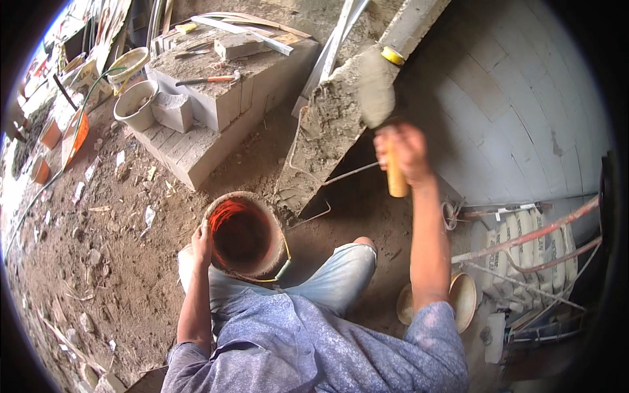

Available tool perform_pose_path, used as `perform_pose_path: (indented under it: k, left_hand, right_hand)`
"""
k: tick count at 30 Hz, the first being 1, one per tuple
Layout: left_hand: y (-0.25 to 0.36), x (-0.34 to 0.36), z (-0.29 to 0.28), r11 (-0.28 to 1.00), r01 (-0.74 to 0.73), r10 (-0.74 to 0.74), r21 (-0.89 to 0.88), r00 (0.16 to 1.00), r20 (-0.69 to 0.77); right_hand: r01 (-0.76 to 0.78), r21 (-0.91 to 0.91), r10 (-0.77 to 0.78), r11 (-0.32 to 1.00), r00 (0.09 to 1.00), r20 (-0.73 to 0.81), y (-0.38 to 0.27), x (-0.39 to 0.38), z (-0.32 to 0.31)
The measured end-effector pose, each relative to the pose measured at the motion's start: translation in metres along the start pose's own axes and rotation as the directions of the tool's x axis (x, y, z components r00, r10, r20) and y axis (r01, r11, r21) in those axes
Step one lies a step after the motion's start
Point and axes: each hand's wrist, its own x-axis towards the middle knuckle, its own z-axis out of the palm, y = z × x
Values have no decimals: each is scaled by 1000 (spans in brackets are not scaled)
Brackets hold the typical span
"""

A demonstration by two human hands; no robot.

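My left hand (202,241) grips the rim of a dirty bucket (262,265), dark red-orange inside, at my lap. Raised to the right, my right hand (403,154) is closed on the wooden handle of a trowel (377,92). Its blurred grey blade is over a long concrete ledge (311,144) coated in rough wet mortar; whether it touches the mortar I cannot tell. A yellow round object (392,56) sits higher on that ledge. A bent metal rod (350,174) runs out from the ledge behind my right hand.
At left are stacked blocks (216,105) with a hammer (208,79), white buckets (135,105) and orange containers (50,134) on debris-strewn dirt (111,242). At right are a tiled grey wall (524,111), red metal bars (524,236), white sacks (524,275) and round pans (463,304).
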Motion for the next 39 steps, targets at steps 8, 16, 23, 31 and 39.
perform_pose_path:
  k: [8, 16, 23, 31, 39]
  left_hand:
    - [-9, 6, -5, 996, 82, -81, -18, 995, 53]
    - [-18, 6, -1, 997, -9, 9, -79, 1000, 4]
    - [-20, 11, -5, 994, 49, -44, -101, 998, 48]
    - [-17, 6, -2, 998, 29, -28, -49, 999, 30]
    - [-9, 5, -6, 996, 81, -84, 48, 995, 51]
  right_hand:
    - [-176, -630, 282, 756, 957, 71, -28, 9, 29]
    - [-230, -805, 286, 547, 955, -79, -4, 44, 57]
    - [-205, -886, 117, 416, 978, -172, -38, 40, 52]
    - [-193, -981, -238, 37, 951, -196, -46, 11, 48]
    - [110, -926, -414, 362, 909, -54, -59, -62, 7]
